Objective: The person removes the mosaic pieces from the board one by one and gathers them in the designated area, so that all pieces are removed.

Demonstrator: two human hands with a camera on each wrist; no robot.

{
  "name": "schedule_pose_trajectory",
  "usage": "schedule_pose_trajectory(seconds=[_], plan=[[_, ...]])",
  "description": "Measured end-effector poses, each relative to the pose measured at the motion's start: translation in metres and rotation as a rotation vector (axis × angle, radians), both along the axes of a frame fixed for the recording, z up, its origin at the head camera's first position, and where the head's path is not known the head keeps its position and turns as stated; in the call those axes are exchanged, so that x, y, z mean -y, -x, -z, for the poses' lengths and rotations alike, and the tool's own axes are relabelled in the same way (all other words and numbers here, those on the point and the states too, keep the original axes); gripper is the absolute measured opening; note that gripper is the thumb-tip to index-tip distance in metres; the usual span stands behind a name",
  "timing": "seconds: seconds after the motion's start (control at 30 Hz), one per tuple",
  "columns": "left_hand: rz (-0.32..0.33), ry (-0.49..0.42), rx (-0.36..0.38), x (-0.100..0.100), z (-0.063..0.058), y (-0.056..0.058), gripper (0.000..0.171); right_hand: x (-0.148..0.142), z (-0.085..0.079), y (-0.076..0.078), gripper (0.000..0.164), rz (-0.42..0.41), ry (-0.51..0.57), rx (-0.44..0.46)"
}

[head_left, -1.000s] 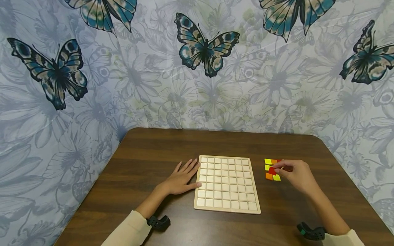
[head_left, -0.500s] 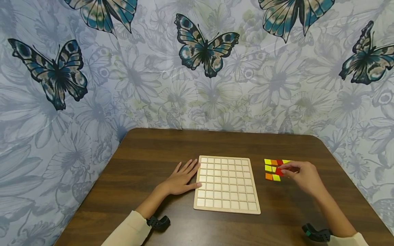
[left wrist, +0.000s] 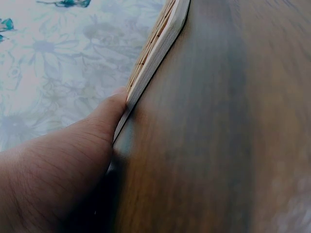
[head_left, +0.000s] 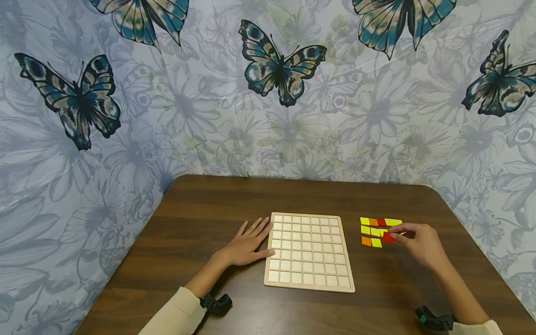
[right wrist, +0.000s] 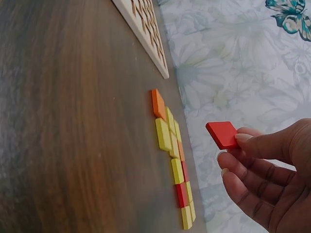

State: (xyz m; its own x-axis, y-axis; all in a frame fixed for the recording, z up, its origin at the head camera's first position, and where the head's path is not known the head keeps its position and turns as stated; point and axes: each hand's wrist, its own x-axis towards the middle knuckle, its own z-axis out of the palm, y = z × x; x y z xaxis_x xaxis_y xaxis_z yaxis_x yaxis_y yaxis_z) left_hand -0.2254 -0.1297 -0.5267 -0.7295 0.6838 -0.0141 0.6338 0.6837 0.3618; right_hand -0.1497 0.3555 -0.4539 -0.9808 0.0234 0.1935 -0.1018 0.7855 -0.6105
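Observation:
My right hand (head_left: 423,242) pinches a red square tile (right wrist: 222,135) between thumb and fingertips, held up above the table in the right wrist view. In the head view this tile overlaps the right part of a group of small flat tiles (head_left: 376,232), coloured yellow, orange and red. My left hand (head_left: 244,246) lies with fingers spread at the left edge of a pale wooden grid board (head_left: 308,278). Its thumb (left wrist: 112,109) reaches onto the board's rim, as the left wrist view shows.
A dark brown wooden table (head_left: 217,195) carries everything. Behind it hangs a pale floral backdrop with printed butterflies (head_left: 280,70). One orange tile (right wrist: 158,103) lies at the end of the tile group nearest the board. Black bands (head_left: 216,303) sit on both wrists.
My right hand has moved to the right with the red tile, across the tile group. More yellow tiles now show behind it. The left hand has stayed in place.

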Motion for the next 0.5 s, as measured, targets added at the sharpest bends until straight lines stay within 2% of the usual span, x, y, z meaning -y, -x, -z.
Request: schedule_pose_trajectory(seconds=[0.2,0.5], plan=[[0.0,-0.001,-0.01,0.001,0.001,0.001,0.087,-0.004,0.007,0.001,0.013,0.019,-0.004,0.038],[0.0,0.009,-0.013,0.0,0.001,0.0,0.086,-0.012,0.016,0.004,0.011,0.002,-0.033,0.056]])
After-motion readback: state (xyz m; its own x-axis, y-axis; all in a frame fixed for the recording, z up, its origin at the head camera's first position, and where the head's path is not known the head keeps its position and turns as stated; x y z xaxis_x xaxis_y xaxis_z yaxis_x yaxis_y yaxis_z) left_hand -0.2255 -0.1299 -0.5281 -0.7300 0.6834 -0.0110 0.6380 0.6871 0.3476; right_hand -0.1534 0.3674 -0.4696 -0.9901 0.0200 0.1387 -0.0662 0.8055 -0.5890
